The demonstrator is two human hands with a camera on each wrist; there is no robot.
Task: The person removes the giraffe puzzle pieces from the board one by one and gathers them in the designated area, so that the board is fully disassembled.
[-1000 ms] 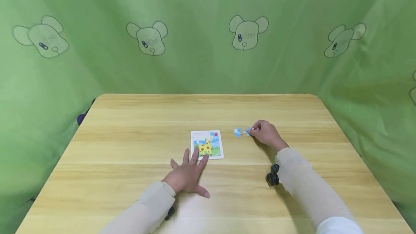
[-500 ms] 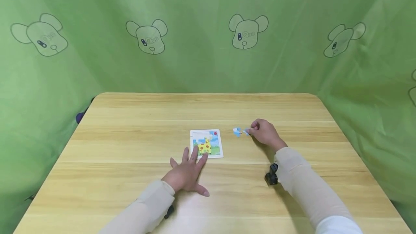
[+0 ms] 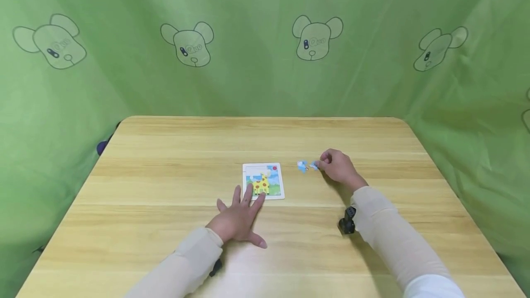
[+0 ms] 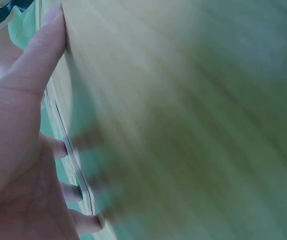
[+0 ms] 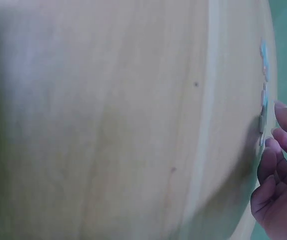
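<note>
A square giraffe puzzle (image 3: 275, 187) in a white frame lies mid-table, with a bare white area at its upper left. My left hand (image 3: 237, 222) has its fingers spread, fingertips on the puzzle's near edge and thumb out to the side. Right of the frame lie a blue-and-white puzzle piece (image 3: 302, 166) and another blue piece (image 3: 313, 165). My right hand (image 3: 337, 167) is at this second piece, thumb tip right at its edge and fingers bent. In the right wrist view the pieces (image 5: 264, 60) lie low on the tabletop beside the fingertips; I cannot tell whether one is pinched.
The wooden table (image 3: 186, 141) has rounded far corners. A green curtain (image 3: 256, 86) with mouse-like heads hangs behind it and along both sides. A black wrist camera (image 3: 347, 221) sits under the right sleeve, close over the tabletop.
The right fingers have shifted slightly at the blue piece, showing more of it beside the thumb. The left hand stays on the puzzle's near edge. The whole view has moved slightly.
</note>
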